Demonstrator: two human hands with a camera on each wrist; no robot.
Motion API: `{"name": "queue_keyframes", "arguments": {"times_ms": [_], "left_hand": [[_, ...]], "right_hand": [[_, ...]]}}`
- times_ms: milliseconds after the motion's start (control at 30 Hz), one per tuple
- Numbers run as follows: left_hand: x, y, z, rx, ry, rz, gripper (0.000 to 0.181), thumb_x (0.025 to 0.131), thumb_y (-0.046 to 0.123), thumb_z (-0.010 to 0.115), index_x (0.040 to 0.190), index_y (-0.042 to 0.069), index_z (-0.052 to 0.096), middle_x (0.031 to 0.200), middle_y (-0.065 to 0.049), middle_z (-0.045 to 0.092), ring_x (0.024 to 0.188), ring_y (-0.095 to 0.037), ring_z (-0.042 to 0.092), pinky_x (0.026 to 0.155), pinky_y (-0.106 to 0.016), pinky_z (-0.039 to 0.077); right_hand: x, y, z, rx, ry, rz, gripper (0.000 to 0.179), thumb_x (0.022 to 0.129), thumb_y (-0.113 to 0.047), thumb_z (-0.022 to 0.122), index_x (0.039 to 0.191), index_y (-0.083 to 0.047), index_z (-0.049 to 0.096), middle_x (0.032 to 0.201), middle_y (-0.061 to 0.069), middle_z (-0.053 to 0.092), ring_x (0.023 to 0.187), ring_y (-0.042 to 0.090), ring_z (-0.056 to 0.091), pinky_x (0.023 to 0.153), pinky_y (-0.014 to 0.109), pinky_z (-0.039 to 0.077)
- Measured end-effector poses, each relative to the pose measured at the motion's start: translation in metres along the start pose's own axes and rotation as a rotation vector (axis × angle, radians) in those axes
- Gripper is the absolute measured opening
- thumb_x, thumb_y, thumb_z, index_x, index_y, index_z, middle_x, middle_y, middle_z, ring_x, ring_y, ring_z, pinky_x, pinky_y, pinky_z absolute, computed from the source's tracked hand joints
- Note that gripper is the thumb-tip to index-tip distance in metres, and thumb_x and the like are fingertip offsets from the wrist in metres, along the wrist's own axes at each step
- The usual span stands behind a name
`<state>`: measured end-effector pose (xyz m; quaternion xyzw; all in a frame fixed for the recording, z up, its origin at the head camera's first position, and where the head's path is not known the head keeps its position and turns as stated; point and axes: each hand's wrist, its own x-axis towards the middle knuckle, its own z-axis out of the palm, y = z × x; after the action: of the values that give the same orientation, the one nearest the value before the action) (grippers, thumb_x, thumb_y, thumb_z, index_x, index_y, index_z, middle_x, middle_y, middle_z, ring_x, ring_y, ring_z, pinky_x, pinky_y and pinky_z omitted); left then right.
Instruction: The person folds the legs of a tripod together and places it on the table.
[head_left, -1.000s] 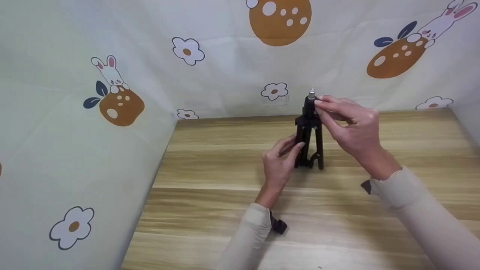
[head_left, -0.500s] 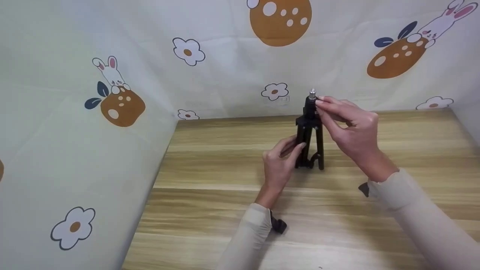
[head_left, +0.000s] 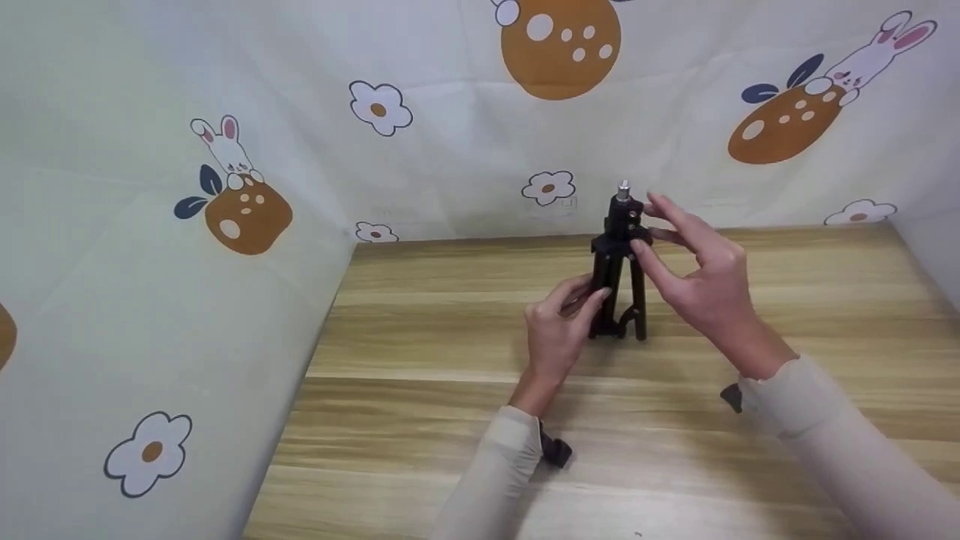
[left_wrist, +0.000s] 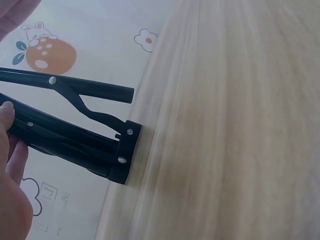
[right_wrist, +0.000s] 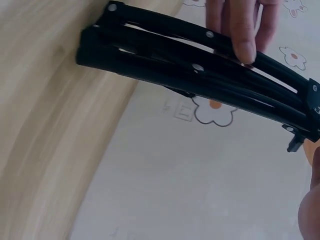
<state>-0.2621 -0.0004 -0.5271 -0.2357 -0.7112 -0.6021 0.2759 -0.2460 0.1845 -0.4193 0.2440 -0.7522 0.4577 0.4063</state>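
Tripod (head_left: pixel 612 259), pinched by the left hand (head_left: pixel 556 328), could topple off its narrow base if that grip slackens; whether the right hand (head_left: pixel 706 281) beside its top grips, I cannot tell.

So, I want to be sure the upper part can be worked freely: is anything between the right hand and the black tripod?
Nothing visible is: the right hand is right beside the upper part of the black tripod. The left hand holds it lower down, from the other side, outside that gap.
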Motion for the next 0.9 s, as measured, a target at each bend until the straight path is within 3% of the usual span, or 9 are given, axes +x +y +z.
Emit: {"name": "queue_keyframes", "arguments": {"times_ms": [133,300,433,600,900], "left_hand": [[0.000,-0.001,0.001,0.001,-0.009,-0.001,0.025,0.100,0.020,0.080,0.117,0.002,0.079,0.111,-0.016,0.083,0.102,-0.018,0.082,0.086,-0.024,0.068],[0.000,-0.001,0.000,0.008,-0.019,-0.007,0.025,0.100,0.022,0.080,0.117,0.003,0.079,0.111,-0.015,0.083,0.103,-0.016,0.082,0.087,-0.024,0.068],[0.000,-0.002,0.000,0.009,-0.017,-0.007,0.025,0.100,0.022,0.080,0.117,0.002,0.079,0.111,-0.016,0.083,0.104,-0.015,0.082,0.087,-0.025,0.068],[0.001,-0.002,0.001,0.010,-0.017,-0.004,0.025,0.100,0.021,0.080,0.115,0.001,0.079,0.110,-0.017,0.083,0.104,-0.016,0.082,0.087,-0.026,0.068],[-0.001,-0.002,-0.002,0.023,-0.012,0.013,0.023,0.099,0.021,0.081,0.114,0.003,0.080,0.108,-0.015,0.083,0.101,-0.016,0.082,0.086,-0.024,0.068]], "right_hand": [[-0.016,0.014,-0.004,0.036,-0.056,0.150,0.079,0.088,0.002,0.087,0.159,-0.005,0.052,0.155,0.003,0.065,0.127,0.022,0.072,0.097,0.021,0.064],[-0.033,0.022,-0.005,0.078,-0.105,0.263,0.073,0.090,-0.004,0.087,0.155,-0.005,0.053,0.151,0.004,0.067,0.122,0.017,0.073,0.091,0.020,0.066],[-0.045,0.027,-0.003,0.073,-0.129,0.311,0.056,0.091,-0.004,0.087,0.141,0.000,0.062,0.134,0.012,0.072,0.109,0.015,0.075,0.084,0.015,0.065],[-0.055,0.030,-0.001,0.084,-0.154,0.362,0.034,0.092,-0.002,0.085,0.123,0.002,0.070,0.114,0.011,0.077,0.095,0.005,0.074,0.080,0.013,0.065],[-0.065,0.031,0.000,0.080,-0.187,0.331,0.020,0.093,0.000,0.083,0.112,0.003,0.076,0.108,0.012,0.080,0.095,0.009,0.078,0.084,0.017,0.066]]}}
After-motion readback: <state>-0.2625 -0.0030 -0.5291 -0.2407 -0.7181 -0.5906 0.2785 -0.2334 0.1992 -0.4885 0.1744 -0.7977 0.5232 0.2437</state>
